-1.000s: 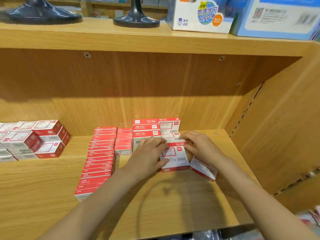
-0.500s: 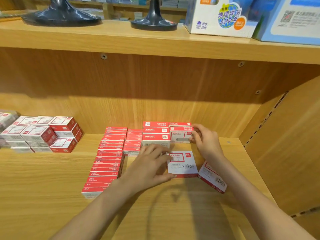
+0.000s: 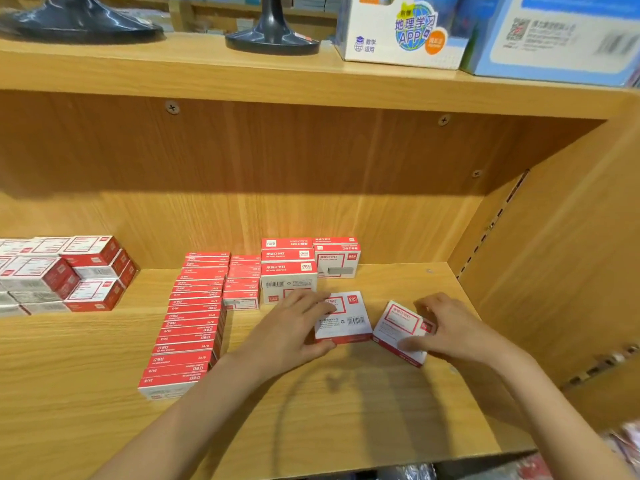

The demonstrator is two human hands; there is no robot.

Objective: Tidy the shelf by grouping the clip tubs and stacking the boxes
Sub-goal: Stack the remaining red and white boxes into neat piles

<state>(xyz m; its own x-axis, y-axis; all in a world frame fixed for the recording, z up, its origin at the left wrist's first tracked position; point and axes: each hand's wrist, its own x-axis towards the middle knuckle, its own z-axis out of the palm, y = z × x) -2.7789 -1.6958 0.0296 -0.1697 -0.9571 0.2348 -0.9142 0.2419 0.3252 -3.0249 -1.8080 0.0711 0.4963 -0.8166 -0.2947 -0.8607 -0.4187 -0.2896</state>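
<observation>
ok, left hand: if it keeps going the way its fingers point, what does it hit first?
Probably the tall stack of red-and-white boxes at the shelf's back. The left hand already grips the flat box, fingers aimed up and right; depth is unclear.

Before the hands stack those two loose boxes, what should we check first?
1. Left hand grips the flat box: ok.
2. Right hand grips the tilted box: ok.
3. The two boxes lined up with each other: not ok, the right one sits askew.
4. Bare shelf in front to work on: ok.
5. Back stack looks level to take more: ok.
6. Boxes are the same size: cannot tell.
</observation>
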